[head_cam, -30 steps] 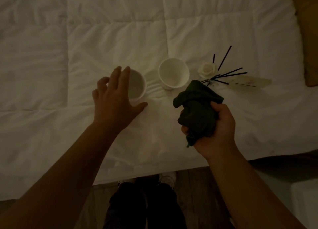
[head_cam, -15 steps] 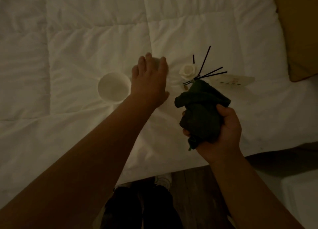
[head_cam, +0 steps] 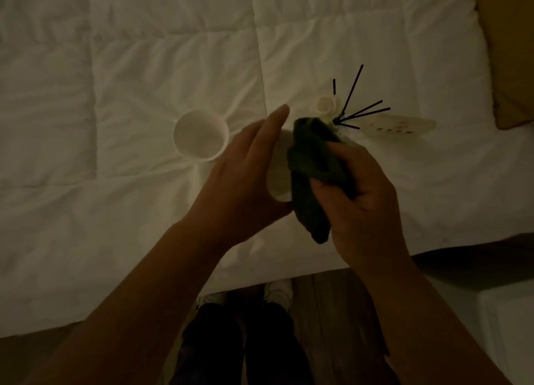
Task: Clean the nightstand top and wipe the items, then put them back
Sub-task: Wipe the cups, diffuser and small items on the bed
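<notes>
Risk, cup slip: your left hand (head_cam: pixel 245 176) wraps the white cup (head_cam: pixel 278 179) lifted off the quilt (head_cam: pixel 130 81), thumb under its base; judged, a hard rub from the cloth could twist it out and drop it onto the second cup (head_cam: pixel 200 136), just left of your grip.

Risk, reed sticks: the sticks (head_cam: pixel 358 107) and small white bottle (head_cam: pixel 326 107) sit just beyond your right knuckles; a wide wiping stroke could knock them over.

Pose, left hand: fingers extended along the cup's far side, palm facing right.

Pose, right hand (head_cam: pixel 355 194): clenched around the bunched dark cloth (head_cam: pixel 312 170), pressing it on the cup's right side, tail hanging below.
</notes>
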Available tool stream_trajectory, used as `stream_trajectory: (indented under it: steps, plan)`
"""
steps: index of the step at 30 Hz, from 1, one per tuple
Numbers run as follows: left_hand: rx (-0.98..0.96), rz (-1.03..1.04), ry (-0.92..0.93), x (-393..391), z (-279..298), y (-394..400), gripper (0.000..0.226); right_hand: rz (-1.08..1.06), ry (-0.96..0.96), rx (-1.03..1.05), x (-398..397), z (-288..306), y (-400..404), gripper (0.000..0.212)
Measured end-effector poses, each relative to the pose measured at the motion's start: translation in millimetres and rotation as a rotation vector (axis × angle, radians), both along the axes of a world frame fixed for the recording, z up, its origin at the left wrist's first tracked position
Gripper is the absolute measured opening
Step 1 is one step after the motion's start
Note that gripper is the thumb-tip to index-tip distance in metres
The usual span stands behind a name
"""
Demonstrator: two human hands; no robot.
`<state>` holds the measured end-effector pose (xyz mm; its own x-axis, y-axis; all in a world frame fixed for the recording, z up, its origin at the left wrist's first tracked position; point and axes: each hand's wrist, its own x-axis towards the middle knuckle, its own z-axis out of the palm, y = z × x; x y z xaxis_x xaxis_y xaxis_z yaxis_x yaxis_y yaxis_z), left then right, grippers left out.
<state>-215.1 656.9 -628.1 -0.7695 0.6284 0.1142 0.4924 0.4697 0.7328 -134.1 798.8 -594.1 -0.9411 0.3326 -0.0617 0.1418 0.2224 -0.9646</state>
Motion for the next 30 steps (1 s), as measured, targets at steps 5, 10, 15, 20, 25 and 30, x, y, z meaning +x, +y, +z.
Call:
stream_trajectory:
  steps: [5, 10, 15, 20, 25, 30]
  plan:
    - [0.147, -0.083, 0.057, 4.9, -2.4, -12.5, 0.083, 0.328, -0.187, 0.534, -6.6, 4.6, -10.7, 0.025]
    - [0.018, -0.224, -0.014, 3.6, -6.6, -22.0, 0.097, 0.468, -0.499, 0.153, -14.5, -1.4, -8.2, 0.015]
    - [0.113, -0.103, -0.349, 5.5, -7.8, -31.2, 0.115, 0.356, -0.461, -0.455, -6.4, -11.4, -0.1, 0.025]
    - [0.400, 0.229, -0.666, 14.7, -11.7, -26.5, 0.082, 0.017, -0.070, -0.748, 10.9, -24.0, -23.8, 0.030]
    - [0.615, 0.675, -1.035, 30.1, -15.6, -1.3, 0.045, -0.291, 0.165, -0.107, 1.5, -31.0, -52.5, 0.034]
    - [0.803, 0.899, -1.017, 32.3, -7.7, 6.8, 0.043, -0.309, 0.102, 0.298, 8.1, -39.3, -51.2, 0.028]
